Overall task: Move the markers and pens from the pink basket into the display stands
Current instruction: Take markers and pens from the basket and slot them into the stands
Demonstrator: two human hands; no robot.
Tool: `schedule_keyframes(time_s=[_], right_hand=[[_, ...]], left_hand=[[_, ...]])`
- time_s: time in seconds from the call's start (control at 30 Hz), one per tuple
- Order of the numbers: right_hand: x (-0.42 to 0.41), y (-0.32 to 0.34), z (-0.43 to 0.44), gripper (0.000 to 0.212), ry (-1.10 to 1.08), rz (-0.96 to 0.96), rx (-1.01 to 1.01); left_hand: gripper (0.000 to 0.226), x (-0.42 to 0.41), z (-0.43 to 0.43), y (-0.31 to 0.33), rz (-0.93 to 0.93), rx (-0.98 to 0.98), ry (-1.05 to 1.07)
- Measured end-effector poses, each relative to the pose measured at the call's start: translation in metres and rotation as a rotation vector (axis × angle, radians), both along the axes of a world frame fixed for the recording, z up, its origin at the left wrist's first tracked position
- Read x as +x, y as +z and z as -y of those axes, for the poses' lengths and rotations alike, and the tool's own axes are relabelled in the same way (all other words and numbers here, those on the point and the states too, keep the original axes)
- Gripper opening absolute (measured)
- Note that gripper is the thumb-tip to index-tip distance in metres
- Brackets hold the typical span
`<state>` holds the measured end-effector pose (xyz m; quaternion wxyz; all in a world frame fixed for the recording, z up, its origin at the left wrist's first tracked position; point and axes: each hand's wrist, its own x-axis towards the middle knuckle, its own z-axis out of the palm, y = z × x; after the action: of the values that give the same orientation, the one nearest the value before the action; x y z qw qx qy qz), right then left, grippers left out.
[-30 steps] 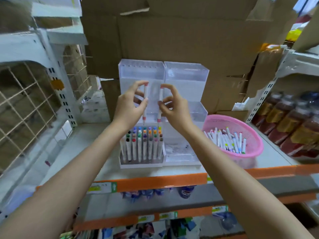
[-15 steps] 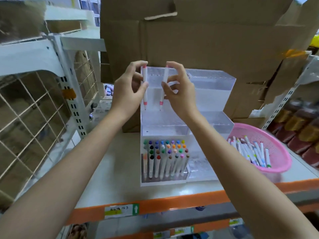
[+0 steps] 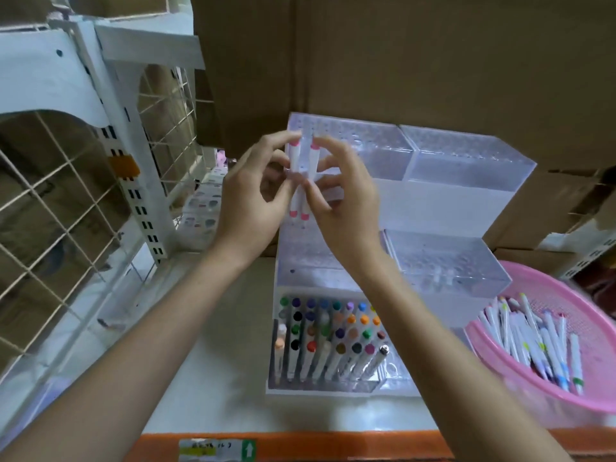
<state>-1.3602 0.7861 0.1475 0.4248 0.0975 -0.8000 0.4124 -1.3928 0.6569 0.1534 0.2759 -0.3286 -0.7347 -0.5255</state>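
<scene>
Two hands, one pink-capped marker each, raised before the clear tiered stands.

Behind the fingertips rise brown cardboard boxes [image 3: 416, 58]; under the wrists a pale shelf [image 3: 220, 371] with an orange front edge carries a label strip [image 3: 217, 449] — a green square with a white arrow, its writing too blurred to read. The clear display stands [image 3: 466, 181] sit just beyond the fingers; the lowest tier [image 3: 328, 341], below the right forearm, is full of coloured caps. The pink basket [image 3: 566, 331], well right of the right hand, holds loose white markers. The left hand [image 3: 248, 198] pinches one upright marker [image 3: 293, 181]; the right hand [image 3: 343, 198] pinches another [image 3: 311, 171] — the two barrels side by side, nearly touching.
</scene>
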Motion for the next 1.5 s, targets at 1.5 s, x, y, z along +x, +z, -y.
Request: schedule_keyframes(time_s=[1.5], right_hand=[[0.002,-0.012,0.0,0.026,-0.121,-0.045,0.007]], left_hand=[[0.034,0.0,0.006,-0.038,-0.039,-0.121,0.066]])
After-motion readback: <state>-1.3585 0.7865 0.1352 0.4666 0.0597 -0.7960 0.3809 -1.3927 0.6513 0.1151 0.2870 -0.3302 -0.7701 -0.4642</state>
